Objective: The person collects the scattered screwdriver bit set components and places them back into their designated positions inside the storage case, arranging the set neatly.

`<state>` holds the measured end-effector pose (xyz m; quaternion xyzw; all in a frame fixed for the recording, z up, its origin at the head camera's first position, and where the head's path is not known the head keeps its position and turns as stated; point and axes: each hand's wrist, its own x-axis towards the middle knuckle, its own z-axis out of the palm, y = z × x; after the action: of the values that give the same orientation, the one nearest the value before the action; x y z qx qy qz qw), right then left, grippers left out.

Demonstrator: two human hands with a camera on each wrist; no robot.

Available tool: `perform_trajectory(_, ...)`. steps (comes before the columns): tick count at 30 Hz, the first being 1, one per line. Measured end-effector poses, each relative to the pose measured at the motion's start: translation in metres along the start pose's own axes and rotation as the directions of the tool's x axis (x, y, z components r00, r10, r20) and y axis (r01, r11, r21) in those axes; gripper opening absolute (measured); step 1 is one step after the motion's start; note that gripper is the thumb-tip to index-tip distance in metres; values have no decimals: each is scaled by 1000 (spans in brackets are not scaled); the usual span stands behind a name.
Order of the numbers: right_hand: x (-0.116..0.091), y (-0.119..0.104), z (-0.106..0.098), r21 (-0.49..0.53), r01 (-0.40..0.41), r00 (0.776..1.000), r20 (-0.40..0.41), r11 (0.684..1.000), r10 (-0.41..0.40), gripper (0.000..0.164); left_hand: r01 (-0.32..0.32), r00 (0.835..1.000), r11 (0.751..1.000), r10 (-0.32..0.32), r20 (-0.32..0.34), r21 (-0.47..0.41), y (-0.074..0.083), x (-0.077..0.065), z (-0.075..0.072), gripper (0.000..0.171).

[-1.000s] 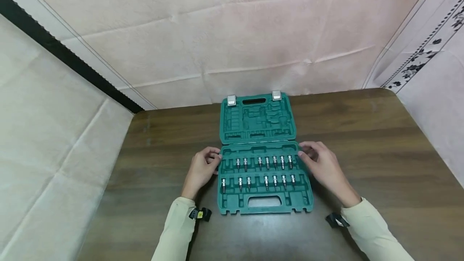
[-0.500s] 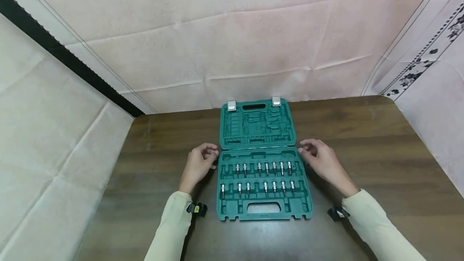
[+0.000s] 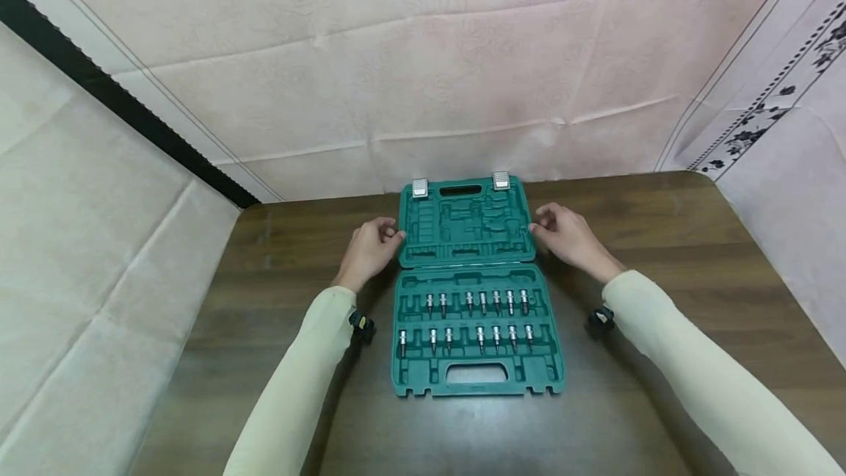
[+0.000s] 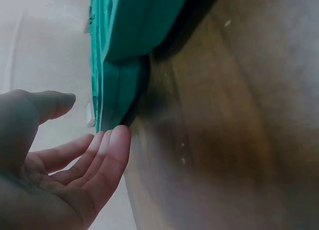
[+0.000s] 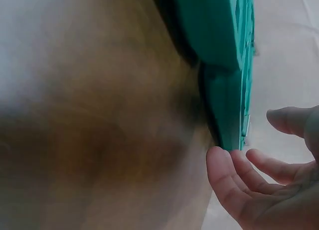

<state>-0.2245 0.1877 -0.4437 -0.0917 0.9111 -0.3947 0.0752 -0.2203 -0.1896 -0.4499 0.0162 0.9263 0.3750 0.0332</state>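
A green plastic tool case (image 3: pixel 476 377) lies unfolded on the table, its lid (image 3: pixel 465 222) on the far side. Two rows of small silver-and-black bit sockets (image 3: pixel 497 303) sit in its near half. At the lid's left edge is my left hand (image 3: pixel 371 252), fingers relaxed and bent slightly, thumb apart from them. My right hand (image 3: pixel 567 237) mirrors it at the lid's right edge. Both wrist views show the fingertips right by the side of the lid, with thumbs raised off it.
The case stands on a brown wood-grain table (image 3: pixel 297 388) whose far edge meets a pale cloth wall (image 3: pixel 463 72). Two metal latches (image 3: pixel 501 181) stick out at the lid's far edge. Cloth also hangs at both sides.
Both hands have moved away from the sides of the near half, forward to the sides of the lid. The case remains unfolded, with the sockets in their places.
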Motion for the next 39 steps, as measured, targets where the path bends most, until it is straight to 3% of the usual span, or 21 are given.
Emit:
perform_trajectory(5,21,6,-5,7,-39,998,41,999,39,53,-3,1000,1000,3,11,24,5,18,0,47)
perform_trajectory(12,41,8,-6,120,-147,987,88,982,137,55,42,999,999,-42,-5,9,6,31,0,45)
perform_trajectory(27,53,8,6,173,-186,981,95,967,172,40,138,990,989,-137,27,-48,10,38,5,34)
perform_trajectory(32,53,11,7,205,-178,982,92,962,162,39,157,988,987,-156,17,-32,10,38,6,33)
perform_trajectory(39,53,14,10,192,-154,987,62,969,145,36,196,979,981,-196,56,-7,9,36,5,35)
